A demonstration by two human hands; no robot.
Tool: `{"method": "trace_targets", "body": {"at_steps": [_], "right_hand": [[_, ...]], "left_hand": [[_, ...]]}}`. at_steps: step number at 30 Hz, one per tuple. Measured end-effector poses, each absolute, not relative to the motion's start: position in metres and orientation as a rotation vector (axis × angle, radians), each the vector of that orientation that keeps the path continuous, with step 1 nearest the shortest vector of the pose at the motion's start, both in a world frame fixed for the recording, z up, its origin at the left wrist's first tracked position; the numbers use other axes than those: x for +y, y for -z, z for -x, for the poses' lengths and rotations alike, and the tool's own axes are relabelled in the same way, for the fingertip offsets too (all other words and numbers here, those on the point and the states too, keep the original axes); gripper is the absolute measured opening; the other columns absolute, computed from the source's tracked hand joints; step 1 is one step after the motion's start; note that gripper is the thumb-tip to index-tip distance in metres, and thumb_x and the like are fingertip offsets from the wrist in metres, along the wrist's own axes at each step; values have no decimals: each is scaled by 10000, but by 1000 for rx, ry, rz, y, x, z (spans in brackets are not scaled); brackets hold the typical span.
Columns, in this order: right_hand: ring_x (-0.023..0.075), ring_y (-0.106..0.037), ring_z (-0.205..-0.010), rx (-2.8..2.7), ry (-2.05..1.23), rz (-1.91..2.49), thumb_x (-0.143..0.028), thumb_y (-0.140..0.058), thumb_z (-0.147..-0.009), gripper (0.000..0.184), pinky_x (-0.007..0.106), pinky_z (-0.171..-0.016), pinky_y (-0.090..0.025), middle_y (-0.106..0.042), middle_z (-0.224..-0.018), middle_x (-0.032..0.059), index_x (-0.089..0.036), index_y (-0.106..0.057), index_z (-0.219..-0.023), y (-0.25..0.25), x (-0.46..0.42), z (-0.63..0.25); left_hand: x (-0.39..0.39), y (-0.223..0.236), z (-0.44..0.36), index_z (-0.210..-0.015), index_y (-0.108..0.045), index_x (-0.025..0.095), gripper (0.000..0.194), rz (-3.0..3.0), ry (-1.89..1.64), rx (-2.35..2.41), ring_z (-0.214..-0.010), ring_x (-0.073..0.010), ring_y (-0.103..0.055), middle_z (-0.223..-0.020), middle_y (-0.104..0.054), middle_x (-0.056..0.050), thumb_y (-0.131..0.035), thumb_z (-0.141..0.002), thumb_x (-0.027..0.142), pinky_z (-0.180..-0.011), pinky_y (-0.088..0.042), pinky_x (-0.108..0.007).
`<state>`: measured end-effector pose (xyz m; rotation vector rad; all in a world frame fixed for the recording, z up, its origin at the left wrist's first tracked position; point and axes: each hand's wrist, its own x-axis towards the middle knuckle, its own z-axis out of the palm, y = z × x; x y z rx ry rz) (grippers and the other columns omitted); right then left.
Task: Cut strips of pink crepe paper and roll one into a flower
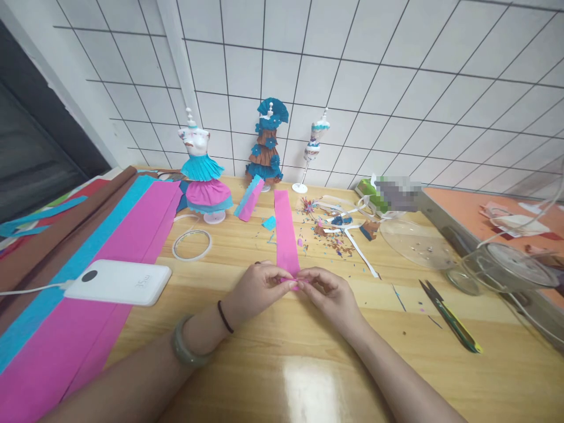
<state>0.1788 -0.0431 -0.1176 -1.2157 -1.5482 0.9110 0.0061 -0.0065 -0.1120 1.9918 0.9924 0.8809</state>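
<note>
A long pink crepe-paper strip (285, 232) lies on the wooden table (308, 358), running away from me. My left hand (255, 291) and my right hand (328, 291) meet at its near end, fingers pinched on the paper edge. A bangle and a dark band sit on my left wrist. Three small mannequins stand at the back: one in a teal and pink skirt (203, 176), one in teal and brown layers (267, 144), and a bare one (312, 150).
Wide pink, teal and brown paper sheets (79, 294) cover the left side, with a white power bank (118, 282) on them. A tape ring (191, 244), paper scraps (335, 226), a clear lid (416, 242), a tape spool (513, 267) and snips (449, 315) lie around.
</note>
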Motion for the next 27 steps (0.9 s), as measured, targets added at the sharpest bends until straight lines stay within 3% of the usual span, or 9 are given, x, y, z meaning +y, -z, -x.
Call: {"method": "trace_targets", "body": {"at_steps": [10, 16, 19, 27], "right_hand": [[164, -634, -745, -1506, -958, 1254, -329, -605, -775, 177, 289, -697, -512, -694, -826, 59, -185, -659, -864, 117, -42, -181], [168, -622, -761, -1526, -904, 1270, -342, -581, -791, 167, 291, -709, -497, -682, -812, 49, -197, -660, -819, 116, -40, -185], [180, -620, -820, -1568, -907, 1243, -343, -558, -812, 179, 316, -770, -486, -683, -858, 55, -211, -678, -822, 114, -40, -186], [170, -598, -768, -1551, -968, 1220, -323, -648, -746, 176, 300, -699, -475, -660, -847, 62, -205, -678, -872, 122, -40, -184]], "left_hand": [[-6, 110, -4, -746, -713, 183, 148, -1926, -891, 1009, -685, -135, -588, -706, -686, -16, -573, -779, 220, -648, -447, -220], [-3, 111, -3, -877, -694, 154, 195, -1638, -876, 978, -814, -173, -634, -858, -709, -49, -558, -776, 252, -747, -487, -269], [-1, 113, -4, -984, -636, 132, 261, -1490, -882, 946, -794, -167, -648, -874, -710, -57, -573, -752, 234, -714, -504, -267], [-2, 111, -6, -837, -647, 136, 143, -1530, -941, 907, -784, -148, -636, -853, -702, -43, -535, -761, 181, -730, -499, -252]]}}
